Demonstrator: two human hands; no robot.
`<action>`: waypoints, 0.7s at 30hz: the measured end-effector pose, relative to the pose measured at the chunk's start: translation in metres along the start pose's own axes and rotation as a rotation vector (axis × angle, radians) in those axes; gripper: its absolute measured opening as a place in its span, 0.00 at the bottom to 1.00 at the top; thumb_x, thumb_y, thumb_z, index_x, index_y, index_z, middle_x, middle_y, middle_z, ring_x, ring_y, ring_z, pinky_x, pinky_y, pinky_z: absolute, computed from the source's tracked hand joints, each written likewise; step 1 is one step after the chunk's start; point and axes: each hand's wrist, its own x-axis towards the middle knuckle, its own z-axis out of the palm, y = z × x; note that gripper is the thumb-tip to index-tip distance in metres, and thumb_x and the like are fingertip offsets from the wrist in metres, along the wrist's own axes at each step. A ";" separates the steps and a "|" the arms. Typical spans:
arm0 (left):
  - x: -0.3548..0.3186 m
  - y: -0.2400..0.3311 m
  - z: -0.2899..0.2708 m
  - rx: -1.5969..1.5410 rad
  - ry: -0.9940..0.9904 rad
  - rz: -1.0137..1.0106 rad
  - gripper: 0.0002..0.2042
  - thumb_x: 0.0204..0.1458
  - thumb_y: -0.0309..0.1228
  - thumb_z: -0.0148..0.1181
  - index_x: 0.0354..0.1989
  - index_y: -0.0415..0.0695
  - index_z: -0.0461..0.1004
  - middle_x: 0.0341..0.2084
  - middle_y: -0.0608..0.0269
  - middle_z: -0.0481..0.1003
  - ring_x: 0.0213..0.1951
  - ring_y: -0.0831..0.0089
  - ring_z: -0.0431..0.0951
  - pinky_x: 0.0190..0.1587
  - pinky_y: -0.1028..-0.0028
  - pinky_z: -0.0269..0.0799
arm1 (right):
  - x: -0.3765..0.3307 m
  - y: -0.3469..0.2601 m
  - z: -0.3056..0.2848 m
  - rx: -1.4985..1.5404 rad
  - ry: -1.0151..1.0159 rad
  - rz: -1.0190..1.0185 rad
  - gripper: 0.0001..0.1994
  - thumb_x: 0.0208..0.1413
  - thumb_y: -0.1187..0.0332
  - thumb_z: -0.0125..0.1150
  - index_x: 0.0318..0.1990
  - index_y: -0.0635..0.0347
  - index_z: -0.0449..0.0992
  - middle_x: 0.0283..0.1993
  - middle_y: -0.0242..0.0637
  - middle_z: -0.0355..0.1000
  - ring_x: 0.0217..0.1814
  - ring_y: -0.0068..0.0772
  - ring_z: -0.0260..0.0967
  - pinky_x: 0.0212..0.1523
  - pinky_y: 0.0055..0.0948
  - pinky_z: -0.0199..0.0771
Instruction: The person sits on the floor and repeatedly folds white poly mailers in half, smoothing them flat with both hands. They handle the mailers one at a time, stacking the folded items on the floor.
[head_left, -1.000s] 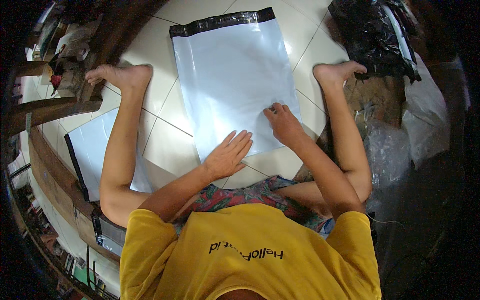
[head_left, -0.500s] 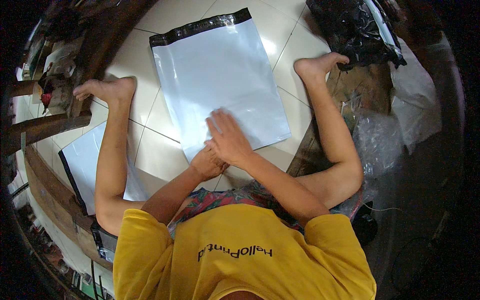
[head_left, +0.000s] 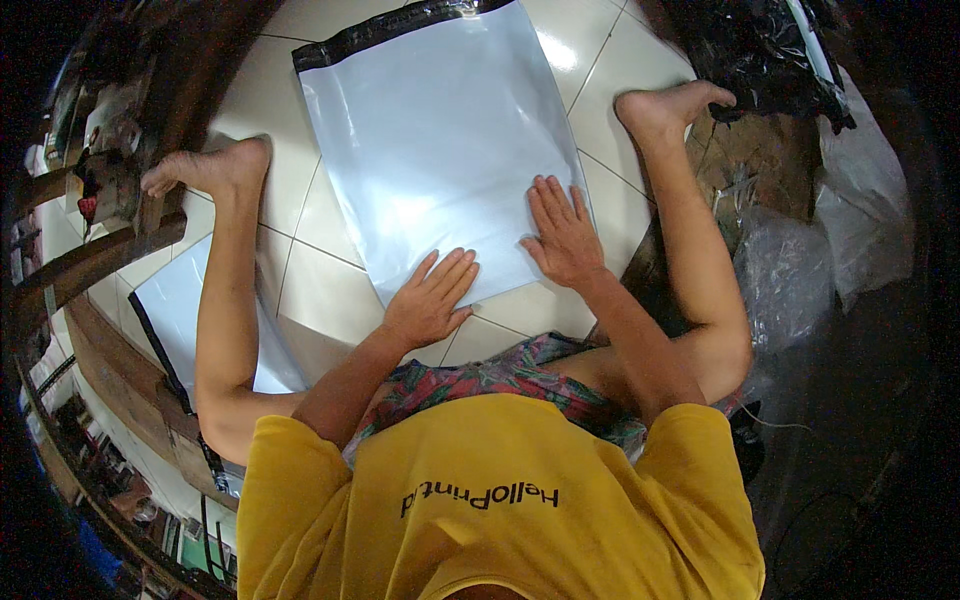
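A large pale plastic mailing bag (head_left: 440, 130) with a black strip along its far end lies flat on the tiles between my legs. My left hand (head_left: 432, 300) rests flat on its near left corner, palm down with fingers stretched out. Near the right edge of the bag, my right hand (head_left: 565, 232) presses flat too, its fingers pointing away from me. Neither hand grips anything. The bag looks smooth, with faint wrinkles near its close edge.
Another pale bag with a black edge (head_left: 190, 325) lies beyond my left leg. Wooden beams (head_left: 120, 385) stand at the left. At the right are a black plastic bundle (head_left: 765, 60), crumpled clear plastic (head_left: 785, 280) and a whitish sheet (head_left: 862, 190).
My hands, crossed together at the bag's near edge before, have moved apart. The right one slid to the right edge; the left one now lies flat on the near left corner.
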 end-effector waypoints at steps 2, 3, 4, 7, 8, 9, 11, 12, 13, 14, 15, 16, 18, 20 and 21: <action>-0.006 -0.001 -0.002 0.000 0.021 -0.043 0.37 0.54 0.46 0.60 0.67 0.35 0.59 0.70 0.47 0.56 0.71 0.52 0.54 0.71 0.51 0.48 | -0.006 0.011 -0.001 -0.018 0.025 0.000 0.38 0.57 0.52 0.57 0.69 0.67 0.56 0.76 0.50 0.48 0.80 0.48 0.40 0.77 0.54 0.34; -0.014 -0.005 -0.002 -0.005 0.013 -0.066 0.38 0.53 0.46 0.61 0.67 0.34 0.59 0.70 0.46 0.55 0.71 0.52 0.54 0.71 0.50 0.48 | -0.007 0.011 -0.001 -0.036 0.015 0.014 0.38 0.58 0.52 0.57 0.69 0.67 0.55 0.76 0.50 0.48 0.80 0.48 0.40 0.77 0.54 0.34; -0.025 -0.010 -0.002 -0.011 0.006 -0.089 0.39 0.52 0.46 0.62 0.67 0.34 0.59 0.70 0.46 0.55 0.71 0.51 0.54 0.71 0.50 0.48 | -0.007 0.012 0.000 -0.054 0.006 0.027 0.38 0.58 0.52 0.57 0.69 0.68 0.55 0.76 0.50 0.48 0.80 0.49 0.40 0.77 0.54 0.34; -0.039 -0.016 -0.005 -0.005 0.026 -0.091 0.40 0.49 0.45 0.65 0.66 0.33 0.59 0.69 0.44 0.55 0.71 0.50 0.53 0.71 0.49 0.49 | -0.004 0.015 -0.001 -0.086 0.023 -0.006 0.39 0.58 0.52 0.56 0.70 0.69 0.54 0.76 0.52 0.47 0.80 0.50 0.40 0.77 0.54 0.34; -0.041 -0.016 -0.007 0.001 0.041 -0.080 0.40 0.49 0.45 0.66 0.66 0.33 0.59 0.69 0.43 0.55 0.71 0.49 0.54 0.71 0.49 0.49 | -0.006 0.015 0.001 -0.089 0.019 0.000 0.39 0.59 0.52 0.56 0.70 0.69 0.54 0.76 0.52 0.47 0.80 0.51 0.40 0.77 0.54 0.34; -0.041 -0.016 -0.011 0.007 0.024 -0.095 0.39 0.51 0.46 0.64 0.66 0.34 0.60 0.69 0.45 0.56 0.71 0.52 0.54 0.71 0.51 0.49 | -0.006 0.013 0.002 -0.093 0.023 -0.001 0.39 0.59 0.51 0.56 0.70 0.69 0.54 0.76 0.52 0.47 0.80 0.51 0.40 0.77 0.55 0.34; -0.040 -0.012 -0.019 0.017 -0.008 -0.129 0.36 0.55 0.48 0.60 0.66 0.36 0.62 0.69 0.48 0.58 0.71 0.57 0.55 0.71 0.55 0.50 | -0.004 0.012 0.002 -0.097 0.023 0.001 0.39 0.59 0.51 0.55 0.70 0.69 0.53 0.76 0.53 0.46 0.79 0.52 0.40 0.76 0.55 0.34; -0.042 -0.013 -0.020 0.003 0.013 -0.109 0.36 0.55 0.48 0.60 0.66 0.36 0.62 0.69 0.48 0.58 0.71 0.56 0.54 0.72 0.55 0.49 | -0.003 0.012 0.000 -0.097 0.017 0.002 0.39 0.59 0.51 0.55 0.70 0.69 0.53 0.76 0.53 0.46 0.79 0.52 0.40 0.76 0.56 0.34; -0.044 -0.015 -0.020 -0.010 0.034 -0.089 0.36 0.55 0.49 0.60 0.66 0.36 0.62 0.69 0.47 0.58 0.72 0.56 0.54 0.72 0.55 0.49 | -0.002 0.011 -0.002 -0.096 0.010 0.002 0.39 0.59 0.51 0.55 0.70 0.69 0.53 0.76 0.53 0.46 0.79 0.53 0.40 0.76 0.56 0.34; -0.046 -0.017 -0.022 -0.022 0.055 -0.069 0.36 0.55 0.49 0.59 0.66 0.36 0.62 0.69 0.47 0.58 0.72 0.55 0.54 0.72 0.55 0.48 | -0.002 0.009 -0.002 -0.096 0.009 -0.002 0.39 0.59 0.51 0.55 0.70 0.70 0.53 0.76 0.54 0.46 0.79 0.53 0.40 0.76 0.57 0.34; -0.042 -0.015 -0.027 -0.020 0.002 -0.097 0.36 0.55 0.49 0.59 0.65 0.36 0.62 0.69 0.46 0.57 0.72 0.55 0.53 0.72 0.55 0.47 | -0.001 0.008 -0.003 -0.099 0.009 -0.009 0.39 0.59 0.52 0.55 0.70 0.70 0.53 0.76 0.54 0.47 0.79 0.54 0.40 0.76 0.57 0.34; -0.033 -0.012 -0.032 -0.021 -0.049 -0.122 0.35 0.55 0.49 0.59 0.65 0.36 0.62 0.69 0.46 0.57 0.72 0.54 0.53 0.72 0.55 0.47 | -0.001 0.008 -0.003 -0.105 0.008 -0.014 0.39 0.59 0.52 0.55 0.70 0.71 0.53 0.76 0.55 0.47 0.79 0.54 0.40 0.76 0.58 0.35; -0.016 -0.007 -0.036 -0.018 -0.016 -0.113 0.36 0.55 0.49 0.58 0.65 0.35 0.61 0.69 0.44 0.56 0.72 0.52 0.52 0.72 0.53 0.46 | -0.001 0.012 0.000 -0.100 0.022 -0.026 0.39 0.59 0.52 0.55 0.70 0.72 0.53 0.75 0.57 0.47 0.79 0.56 0.40 0.76 0.58 0.35; -0.001 -0.009 -0.028 -0.004 0.152 -0.047 0.37 0.56 0.48 0.58 0.67 0.34 0.58 0.69 0.42 0.54 0.72 0.49 0.52 0.72 0.50 0.45 | 0.000 0.010 -0.002 -0.087 0.028 -0.034 0.39 0.59 0.53 0.56 0.69 0.73 0.54 0.75 0.59 0.47 0.78 0.59 0.40 0.75 0.59 0.35; 0.002 -0.012 -0.021 0.021 0.135 -0.044 0.36 0.58 0.50 0.55 0.67 0.35 0.58 0.70 0.43 0.54 0.72 0.49 0.52 0.73 0.51 0.45 | 0.000 0.009 -0.005 -0.073 0.027 -0.035 0.38 0.58 0.53 0.56 0.69 0.73 0.54 0.74 0.60 0.47 0.78 0.60 0.40 0.75 0.59 0.36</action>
